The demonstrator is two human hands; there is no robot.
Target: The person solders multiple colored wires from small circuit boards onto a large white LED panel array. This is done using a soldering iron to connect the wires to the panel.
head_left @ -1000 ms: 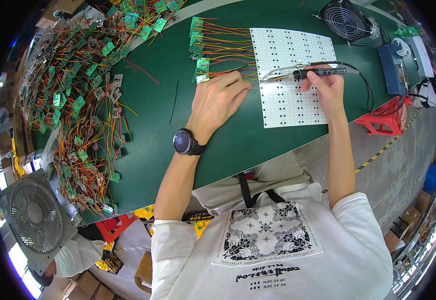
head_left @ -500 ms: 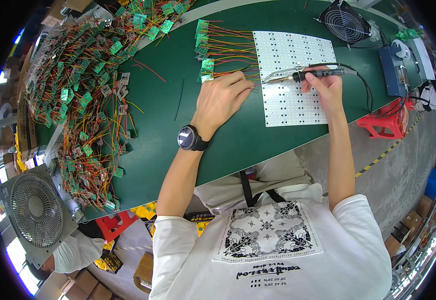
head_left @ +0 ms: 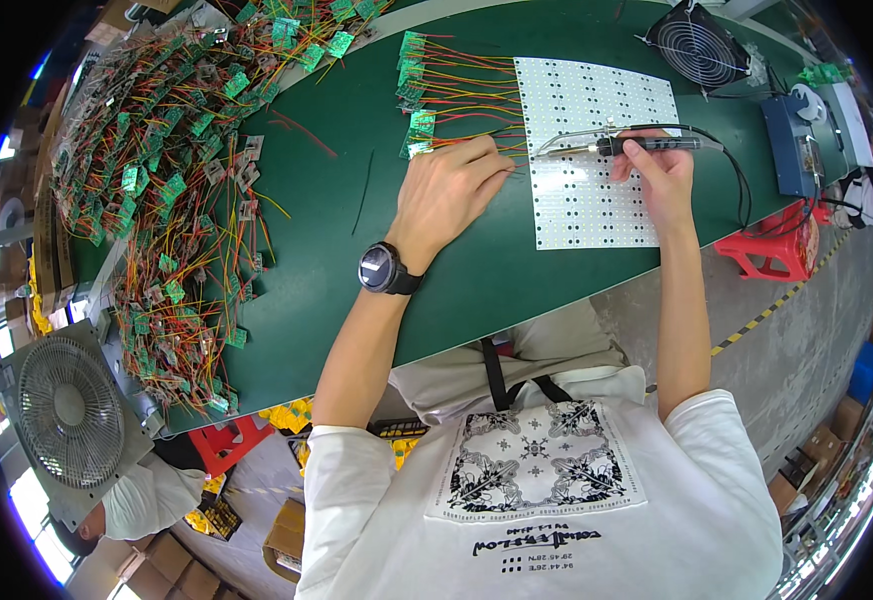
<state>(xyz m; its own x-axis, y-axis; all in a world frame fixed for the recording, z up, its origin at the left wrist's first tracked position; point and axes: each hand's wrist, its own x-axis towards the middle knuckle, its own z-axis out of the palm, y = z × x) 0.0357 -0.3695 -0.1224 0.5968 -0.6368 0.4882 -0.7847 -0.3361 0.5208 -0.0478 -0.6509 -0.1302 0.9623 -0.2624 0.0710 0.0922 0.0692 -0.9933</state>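
Note:
My right hand point(head_left: 660, 185) is closed round the black handle of a soldering iron point(head_left: 647, 145). A thin metal tube runs along the iron toward its tip, which is at the left edge of a white LED panel point(head_left: 597, 215) lying on the bench. My left hand point(head_left: 452, 190) lies just left of that edge, its thumb and fingertips pinched together on a thin wire point(head_left: 519, 154). Above it, several red and yellow wires point(head_left: 472, 85) link a column of small green circuit boards point(head_left: 412, 70) to the panel's edge. The lowest board is partly covered by my left hand.
A large heap of wired green boards point(head_left: 157, 200) covers the left of the green bench point(head_left: 307, 290). Loose wire bits point(head_left: 364, 190) lie nearby. A black fan point(head_left: 697, 45) and a blue soldering unit point(head_left: 792, 145) stand at right. A red stool point(head_left: 777, 245) is beyond the bench edge.
The whole view has shifted slightly. Both hands, the soldering iron and the panel keep almost the same places relative to one another.

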